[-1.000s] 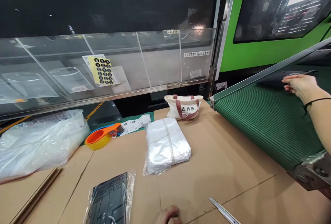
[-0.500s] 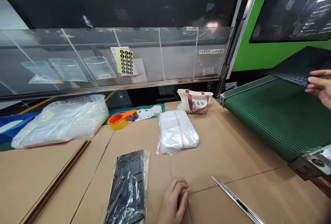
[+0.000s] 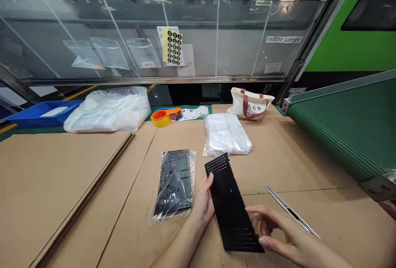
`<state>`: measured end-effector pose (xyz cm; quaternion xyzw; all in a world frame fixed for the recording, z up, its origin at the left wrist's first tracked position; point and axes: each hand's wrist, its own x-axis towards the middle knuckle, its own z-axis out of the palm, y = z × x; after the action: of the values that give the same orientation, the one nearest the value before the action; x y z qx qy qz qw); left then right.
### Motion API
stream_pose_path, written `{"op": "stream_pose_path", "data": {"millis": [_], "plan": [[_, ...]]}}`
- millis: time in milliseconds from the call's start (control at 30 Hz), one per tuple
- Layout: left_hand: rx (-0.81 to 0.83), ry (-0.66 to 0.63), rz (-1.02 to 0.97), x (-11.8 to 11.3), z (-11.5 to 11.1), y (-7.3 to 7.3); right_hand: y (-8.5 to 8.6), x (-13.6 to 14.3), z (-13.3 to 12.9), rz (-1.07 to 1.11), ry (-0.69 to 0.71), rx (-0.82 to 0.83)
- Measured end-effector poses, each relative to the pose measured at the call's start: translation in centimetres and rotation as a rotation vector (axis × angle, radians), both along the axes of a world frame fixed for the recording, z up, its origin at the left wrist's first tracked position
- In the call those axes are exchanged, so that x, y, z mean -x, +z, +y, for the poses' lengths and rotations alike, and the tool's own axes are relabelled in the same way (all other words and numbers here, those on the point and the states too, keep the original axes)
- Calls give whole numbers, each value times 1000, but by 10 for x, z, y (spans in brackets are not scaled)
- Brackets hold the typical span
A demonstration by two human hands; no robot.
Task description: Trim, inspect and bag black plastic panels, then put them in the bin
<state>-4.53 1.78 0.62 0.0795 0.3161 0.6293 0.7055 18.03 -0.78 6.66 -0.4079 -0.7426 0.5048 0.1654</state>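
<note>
My left hand (image 3: pixel 204 202) grips a long black plastic panel (image 3: pixel 230 206) by its left edge, the thumb on its face. The panel is tilted above the cardboard and has rows of slots at both ends. At its lower right edge is my right hand (image 3: pixel 275 231), index finger and thumb touching the edge and corner, the other fingers curled. Left of my left hand, a similar black panel in a clear plastic bag (image 3: pixel 175 183) lies on the cardboard. A slim silver utility knife (image 3: pixel 291 210) rests beyond my right hand.
A stack of clear bags (image 3: pixel 227 134) lies ahead, before a cream cloth pouch (image 3: pixel 250 103). An orange and yellow tape dispenser (image 3: pixel 162 118), a large plastic-wrapped bundle (image 3: pixel 108 111) and a blue tray (image 3: pixel 43 113) stand back left. At right is a green conveyor belt (image 3: pixel 349 123); cardboard sheets (image 3: pixel 62 169) are stacked left.
The black panel has come from above the conveyor to in front of me in my right hand. My left hand has taken hold of it. The view has shifted rightward in frame.
</note>
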Motion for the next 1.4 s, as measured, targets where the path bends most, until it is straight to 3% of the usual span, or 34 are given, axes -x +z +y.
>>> {"op": "stream_pose_path", "data": {"millis": [100, 200, 300, 367, 467, 600, 700, 800, 1033, 1400], "plan": [[0, -52, -49, 4, -1, -1, -20, -20, 8, -29, -199, -98], [-30, -154, -59, 5, -2, -1, -49, -50, 19, -271, -473, -313], [-28, -190, -53, 3, -2, -3, -72, -68, 21, -456, -508, -351], [-30, -219, -46, 1, -1, -4, -74, -66, 18, -446, -472, -283], [-38, -256, -34, 0, 1, -7, -56, -47, 12, -278, -415, -208], [-47, -268, -14, 3, 3, -9, -10, -10, 11, -68, -356, -107], [-50, -258, 0, 5, 4, -10, 22, 16, 16, -36, -220, -202], [-51, -250, 18, 7, 5, -12, 40, 39, 24, -48, -31, -327], [-60, -244, 35, 5, 5, -15, 43, 67, 43, -224, -1, -761], [-65, -259, 59, 4, 3, -5, 44, 67, 48, -335, -89, -868]]}}
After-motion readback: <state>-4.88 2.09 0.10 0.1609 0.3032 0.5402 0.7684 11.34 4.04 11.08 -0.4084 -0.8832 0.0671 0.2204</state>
